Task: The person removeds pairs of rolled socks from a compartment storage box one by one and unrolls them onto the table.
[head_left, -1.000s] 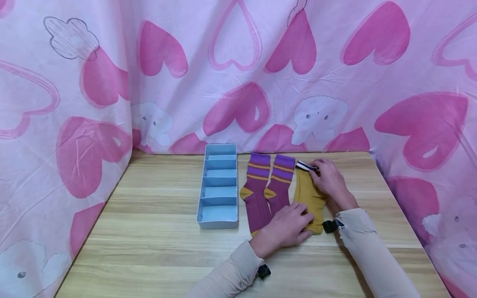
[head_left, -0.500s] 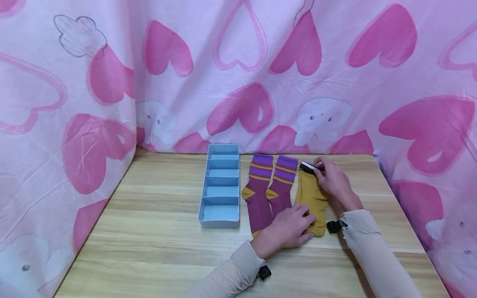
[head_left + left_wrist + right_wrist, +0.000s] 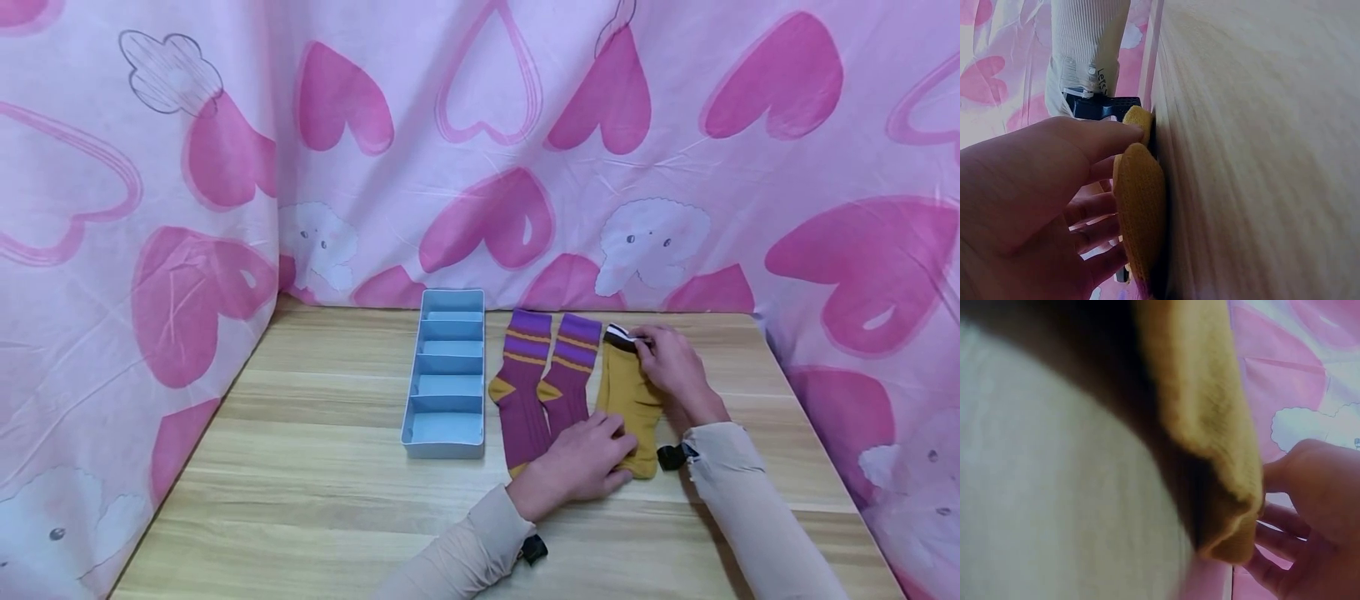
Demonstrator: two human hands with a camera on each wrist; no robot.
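Mustard-yellow socks with a black-and-white striped cuff lie flat on the table, apparently a pair stacked together. My right hand pinches the right corner of that cuff with thumb and forefinger. Near the toe end, my left hand rests its loosely bent fingers on the yellow fabric. In the left wrist view its thumb and fingers lie beside a yellow sock toe. Two purple-and-maroon socks with yellow heels lie side by side just to the left, their lower parts partly covered by the left hand and wrist.
A light blue organizer box with several compartments stands left of the socks. Pink heart-patterned cloth hangs behind and at both sides of the wooden table.
The striped cuff tilts up under the right hand half a second ago and lies flatter now. The left hand stays at the toe end. The head view shifts slightly.
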